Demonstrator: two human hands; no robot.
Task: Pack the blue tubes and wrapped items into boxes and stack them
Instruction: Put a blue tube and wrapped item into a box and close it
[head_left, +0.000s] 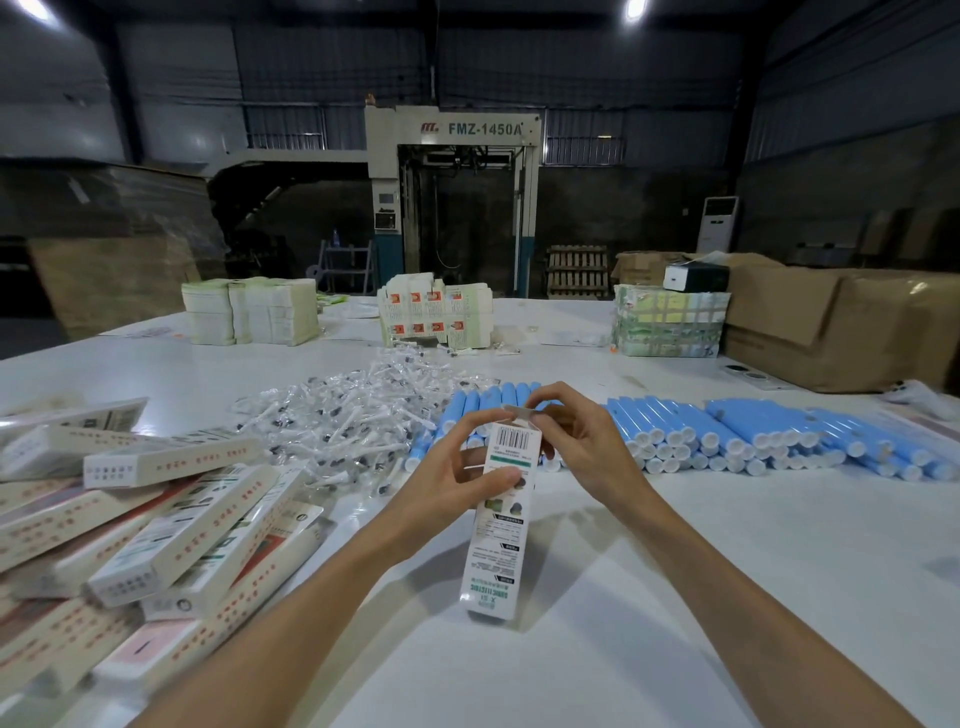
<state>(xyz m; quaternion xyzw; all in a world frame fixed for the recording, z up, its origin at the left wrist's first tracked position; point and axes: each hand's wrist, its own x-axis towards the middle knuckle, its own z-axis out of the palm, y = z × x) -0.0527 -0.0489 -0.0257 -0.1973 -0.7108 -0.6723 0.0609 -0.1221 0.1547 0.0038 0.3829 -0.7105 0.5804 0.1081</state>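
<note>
A long white printed box (500, 525) stands tilted on the white table (727, 571), its barcode end up. My left hand (457, 467) grips its upper part, thumb across the front. My right hand (576, 441) pinches the top flap of the box with fingertips. Behind the hands lie rows of blue tubes (753, 431) with white caps. A heap of clear-wrapped items (353, 415) spreads to the left of the tubes. I cannot see what is inside the box.
A loose pile of packed boxes (156, 530) covers the near left. Stacks of flat cartons (249, 312), (436, 312) and a bundled stack (670, 322) stand at the far side. Large brown cardboard boxes (841, 327) sit far right.
</note>
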